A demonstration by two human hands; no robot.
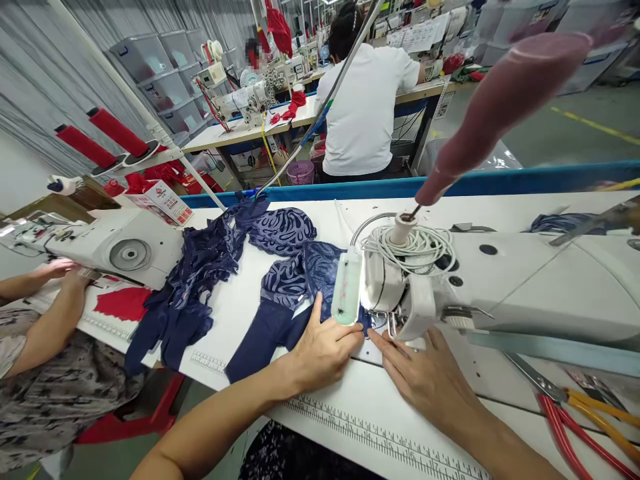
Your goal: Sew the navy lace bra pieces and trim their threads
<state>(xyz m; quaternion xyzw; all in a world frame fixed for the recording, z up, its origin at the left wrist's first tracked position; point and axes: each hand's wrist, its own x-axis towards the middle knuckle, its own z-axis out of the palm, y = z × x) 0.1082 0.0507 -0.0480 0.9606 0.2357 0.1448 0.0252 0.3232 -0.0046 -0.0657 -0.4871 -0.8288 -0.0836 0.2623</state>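
Observation:
A navy lace garment (287, 283) lies on the white table (350, 407), its edge running under the head of a white sewing machine (500, 280). My left hand (323, 350) rests on the fabric, fingers pressed flat and pointing toward the needle area (383, 320). My right hand (425, 373) lies flat beside it, fingers stretched to the presser foot, touching the fabric edge. A pile of more navy lace pieces (200, 267) sits to the left.
A co-worker's arms (45, 313) work red fabric (123, 303) at another sewing machine (115, 243) on the left. Red-handled scissors (575, 413) lie at the right. A person in a white shirt (365, 107) sits ahead. Red thread cones (100, 137) stand at left.

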